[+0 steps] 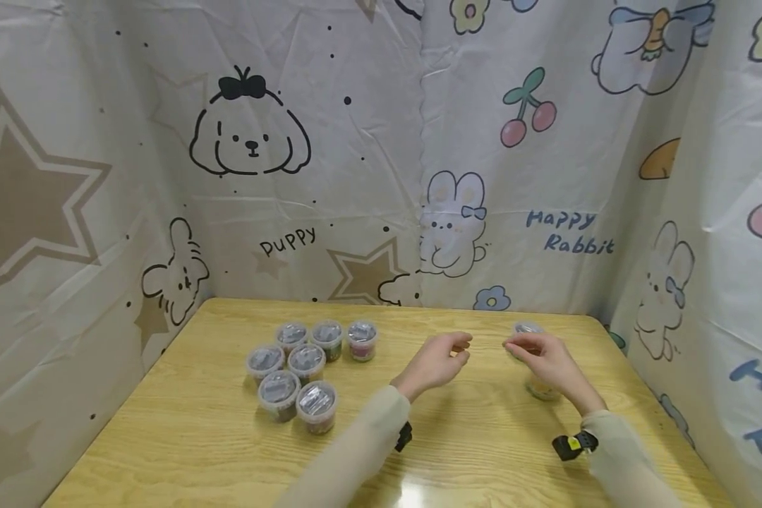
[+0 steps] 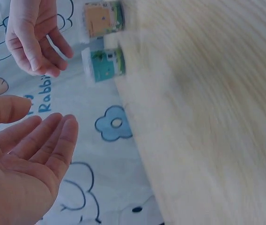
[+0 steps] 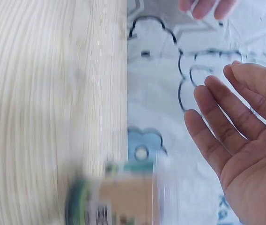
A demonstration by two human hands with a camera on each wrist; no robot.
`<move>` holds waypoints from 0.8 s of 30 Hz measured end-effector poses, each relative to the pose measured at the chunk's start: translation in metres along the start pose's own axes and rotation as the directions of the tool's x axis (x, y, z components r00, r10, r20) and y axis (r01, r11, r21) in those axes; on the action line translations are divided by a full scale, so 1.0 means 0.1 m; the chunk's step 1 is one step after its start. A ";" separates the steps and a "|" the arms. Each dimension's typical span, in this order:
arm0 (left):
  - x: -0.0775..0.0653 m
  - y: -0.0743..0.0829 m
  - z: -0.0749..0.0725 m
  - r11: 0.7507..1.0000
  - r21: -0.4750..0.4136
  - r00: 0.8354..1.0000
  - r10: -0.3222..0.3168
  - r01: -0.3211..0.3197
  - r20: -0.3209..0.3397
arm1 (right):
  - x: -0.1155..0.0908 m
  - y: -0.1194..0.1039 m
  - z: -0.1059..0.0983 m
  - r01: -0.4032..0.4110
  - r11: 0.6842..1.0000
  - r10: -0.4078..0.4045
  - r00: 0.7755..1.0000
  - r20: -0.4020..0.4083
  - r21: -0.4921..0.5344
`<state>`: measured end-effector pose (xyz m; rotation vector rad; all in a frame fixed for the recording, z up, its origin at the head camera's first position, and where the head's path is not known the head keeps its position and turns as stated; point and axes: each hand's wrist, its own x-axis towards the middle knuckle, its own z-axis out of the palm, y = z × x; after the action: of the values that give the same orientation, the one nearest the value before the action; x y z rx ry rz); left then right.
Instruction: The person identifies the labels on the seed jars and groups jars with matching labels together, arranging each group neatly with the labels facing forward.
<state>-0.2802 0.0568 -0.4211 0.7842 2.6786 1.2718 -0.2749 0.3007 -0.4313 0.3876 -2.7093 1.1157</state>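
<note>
I'm hovering the left grip and right grip above the counter, both relaxed apart, clamped on nothing. Two tubs are standing on the counter's right side, seven tubs on its left.

My pale-sleeved left arm and pale-sleeved right arm reach forward. My bare left hand is empty, thumb apart from the gently bent fingers; my bare right hand, not touching it, is relaxed too, its fingers loosely extended and slightly spread.
</note>
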 end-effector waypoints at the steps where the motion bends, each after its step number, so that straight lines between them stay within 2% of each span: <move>1: -0.01 -0.01 -0.04 1.000 0.008 1.000 0.003 -0.003 -0.005 | 0.02 -0.02 0.04 0.009 1.000 -0.009 1.000 0.012 0.017; 6: -0.09 -0.05 -0.22 0.999 0.042 0.999 0.004 -0.002 -0.038 | 0.13 -0.17 0.29 0.056 0.993 -0.065 0.994 0.083 0.102; 11: -0.18 -0.09 -0.43 0.995 0.100 0.998 0.008 -0.002 -0.065 | 0.25 -0.34 0.51 0.075 0.988 -0.097 0.982 0.162 0.139; 18: -0.29 -0.18 -0.72 0.991 0.131 0.999 -0.021 0.024 -0.027 | 0.36 -0.50 0.74 0.083 0.987 -0.112 0.970 0.216 0.138; 24: -0.32 -0.31 -0.94 0.981 0.190 1.000 -0.024 0.025 -0.004 | 0.44 -0.53 0.91 0.112 0.984 -0.146 0.956 0.254 0.141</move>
<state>-0.2907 -0.0408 -0.3876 0.7672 2.8327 1.0216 -0.3066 0.1920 -0.4482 0.7739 -2.7918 1.2825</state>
